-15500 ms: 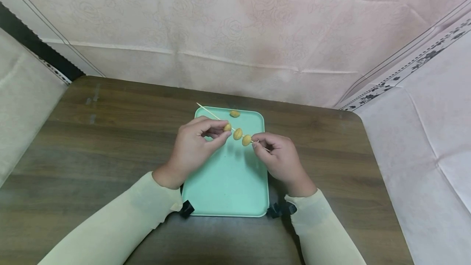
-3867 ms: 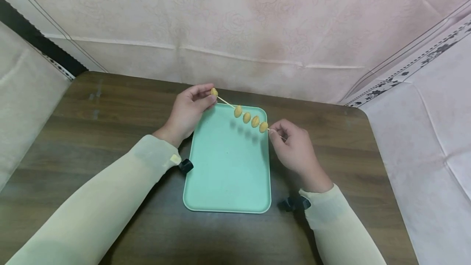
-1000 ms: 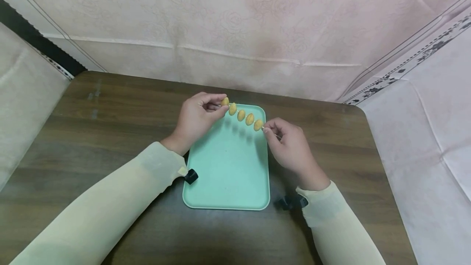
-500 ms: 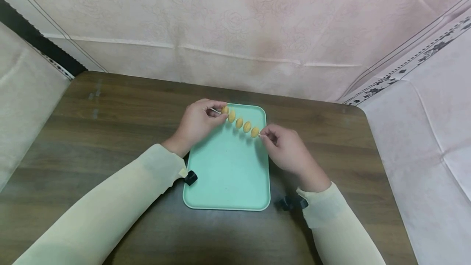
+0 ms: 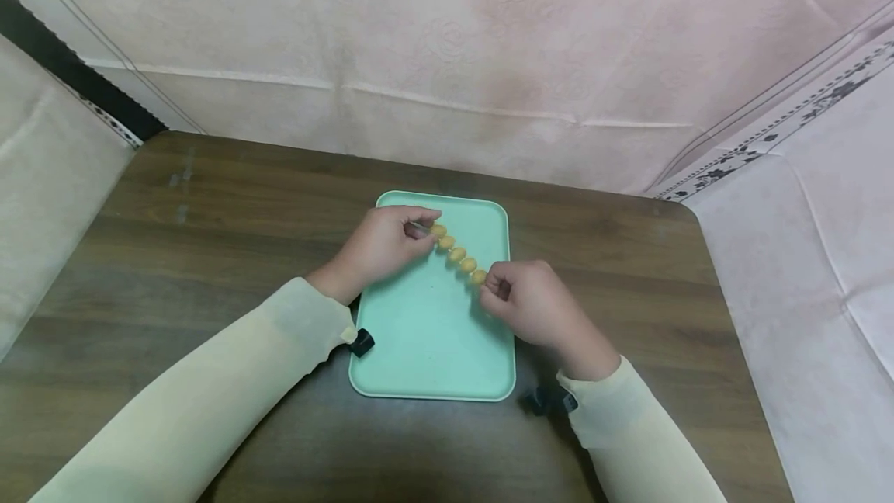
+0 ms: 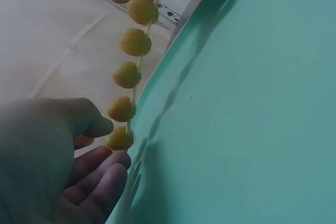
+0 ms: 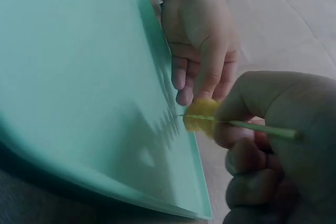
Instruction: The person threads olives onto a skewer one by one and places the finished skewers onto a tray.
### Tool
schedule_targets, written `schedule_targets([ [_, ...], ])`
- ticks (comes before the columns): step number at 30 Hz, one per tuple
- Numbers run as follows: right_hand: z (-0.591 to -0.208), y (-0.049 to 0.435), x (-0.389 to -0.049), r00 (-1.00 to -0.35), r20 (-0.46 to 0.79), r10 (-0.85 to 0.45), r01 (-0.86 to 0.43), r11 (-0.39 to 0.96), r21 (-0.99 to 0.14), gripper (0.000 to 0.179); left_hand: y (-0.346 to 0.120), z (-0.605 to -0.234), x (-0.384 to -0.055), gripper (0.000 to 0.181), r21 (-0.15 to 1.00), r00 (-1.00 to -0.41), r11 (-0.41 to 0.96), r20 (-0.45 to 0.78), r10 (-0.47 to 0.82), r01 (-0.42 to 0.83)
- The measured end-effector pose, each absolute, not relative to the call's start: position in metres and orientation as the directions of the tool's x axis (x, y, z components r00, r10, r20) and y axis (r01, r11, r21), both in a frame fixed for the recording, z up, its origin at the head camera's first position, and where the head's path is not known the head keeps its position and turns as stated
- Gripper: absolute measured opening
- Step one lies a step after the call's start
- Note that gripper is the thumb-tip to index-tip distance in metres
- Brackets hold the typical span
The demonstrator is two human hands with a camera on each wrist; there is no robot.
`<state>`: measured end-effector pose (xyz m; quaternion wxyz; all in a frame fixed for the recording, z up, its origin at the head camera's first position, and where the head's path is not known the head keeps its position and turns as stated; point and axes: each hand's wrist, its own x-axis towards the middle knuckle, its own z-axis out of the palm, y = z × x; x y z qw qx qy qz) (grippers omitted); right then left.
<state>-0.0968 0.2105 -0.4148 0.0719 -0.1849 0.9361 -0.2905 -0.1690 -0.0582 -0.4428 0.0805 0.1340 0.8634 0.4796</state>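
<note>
A thin wooden skewer (image 7: 262, 128) carries several small yellow oval pieces (image 5: 457, 254) in a row, held slanting over a mint-green tray (image 5: 433, 348). My right hand (image 5: 531, 301) pinches the bare end of the skewer between thumb and forefinger, its other fingers curled beneath, as the right wrist view shows. At the far end, my left hand (image 5: 391, 247) has its thumb and fingers on either side of the last yellow piece (image 6: 119, 138). Shadows of the row fall on the tray in the left wrist view, and the skewer's far tip is hidden by the left fingers.
The tray lies on a dark brown wooden table (image 5: 244, 254). Pale patterned cloth (image 5: 447, 60) hangs behind the table and along both sides. Black camera mounts sit at both wrists, the left one (image 5: 362, 342) over the tray's edge.
The loose piece on the tray earlier is now gone from there. My left hand has slid the last piece down the skewer against the others. Both hands have lowered the skewer toward the tray.
</note>
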Motion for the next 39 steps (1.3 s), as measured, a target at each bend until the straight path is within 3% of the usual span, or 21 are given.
schedule_targets([
  [5, -0.415, 0.202, -0.093, -0.935, 0.001, -0.356, -0.303, 0.795, -0.526, 0.030, -0.062, -0.442, -0.164, 0.036, 0.859, -0.957, 0.490, 0.004, 0.289, 0.152],
  [14, -0.420, 0.175, -0.084, -0.959, 0.078, -0.273, -0.283, 0.898, -0.337, 0.035, -0.068, -0.443, -0.161, 0.028, 0.863, -0.966, 0.477, 0.044, 0.253, 0.164],
  [19, -0.426, 0.162, -0.081, -0.959, 0.043, -0.280, -0.281, 0.922, -0.266, 0.039, -0.069, -0.446, -0.160, 0.023, 0.866, -0.967, 0.468, 0.064, 0.245, 0.176],
  [26, -0.426, 0.152, -0.081, -0.958, -0.100, -0.269, -0.221, 0.915, -0.339, 0.047, -0.069, -0.448, -0.158, 0.019, 0.867, -0.968, 0.461, 0.085, 0.236, 0.189],
  [39, -0.429, 0.151, -0.087, -0.950, -0.152, -0.274, -0.192, 0.892, -0.410, 0.053, -0.069, -0.448, -0.159, 0.018, 0.865, -0.957, 0.444, 0.125, 0.262, 0.235],
])
